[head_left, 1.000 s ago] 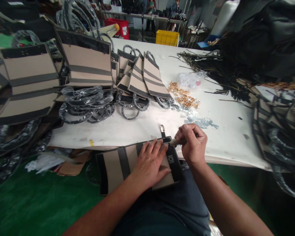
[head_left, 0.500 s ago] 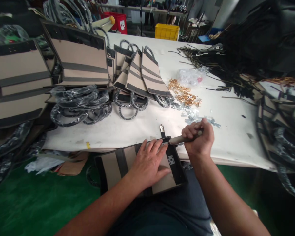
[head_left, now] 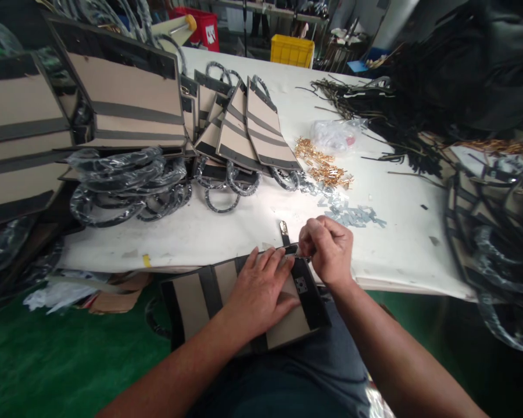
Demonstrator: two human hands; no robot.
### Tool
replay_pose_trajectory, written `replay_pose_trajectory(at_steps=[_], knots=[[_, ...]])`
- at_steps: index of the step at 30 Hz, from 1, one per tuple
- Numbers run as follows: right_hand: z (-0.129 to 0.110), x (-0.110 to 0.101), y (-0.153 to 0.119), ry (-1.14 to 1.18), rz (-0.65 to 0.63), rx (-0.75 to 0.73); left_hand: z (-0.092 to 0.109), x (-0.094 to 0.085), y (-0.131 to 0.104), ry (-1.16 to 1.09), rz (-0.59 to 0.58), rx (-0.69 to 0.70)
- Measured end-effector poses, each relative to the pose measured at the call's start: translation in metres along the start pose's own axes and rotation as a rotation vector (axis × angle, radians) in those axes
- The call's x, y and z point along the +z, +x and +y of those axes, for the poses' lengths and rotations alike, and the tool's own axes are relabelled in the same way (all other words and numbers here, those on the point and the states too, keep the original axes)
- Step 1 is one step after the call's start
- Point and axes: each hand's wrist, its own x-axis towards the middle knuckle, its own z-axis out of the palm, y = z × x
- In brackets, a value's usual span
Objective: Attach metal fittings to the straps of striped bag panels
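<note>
A bag body, beige-lined with black bands, lies opened out across my lap and the table edge. My left hand is spread flat on it, fingers reaching to its upper edge. At the far right corner, my right hand is closed in a fist around a tapered tool, mostly hidden by the fingers; a small tip shows beside the left fingertips. A strap with a gold metal clasp sticks out past the bag's far edge. On the black right band sits a square silver plate.
Similar bag bodies and plastic-wrapped handles crowd the table's left. Gold fasteners, silver flat pieces and a clear plastic bag lie beyond my hands. Black straps are heaped at right; a yellow crate stands behind.
My right hand has moved left and closer to the bag's corner, and the tool that showed clearly is now mostly covered. My left hand keeps its place on the bag; the view has shifted slightly.
</note>
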Motion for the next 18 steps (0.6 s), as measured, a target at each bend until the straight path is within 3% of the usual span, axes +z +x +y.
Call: replay_pose_trajectory(at_steps=[4, 7, 12, 18], knots=[[0.008, -0.021, 0.024, 0.408, 0.152, 0.154, 0.001, 0.0, -0.001, -0.007, -0.002, -0.004], [0.013, -0.032, 0.029, 0.531, 0.212, 0.19, 0.001, 0.002, -0.002, -0.01, -0.009, -0.004], [0.013, -0.03, 0.023, 0.587, 0.214, 0.208, 0.0, 0.005, -0.003, 0.002, -0.013, -0.008], [0.004, -0.017, 0.018, 0.476, 0.17, 0.154, -0.001, 0.005, -0.001, -0.013, -0.021, 0.0]])
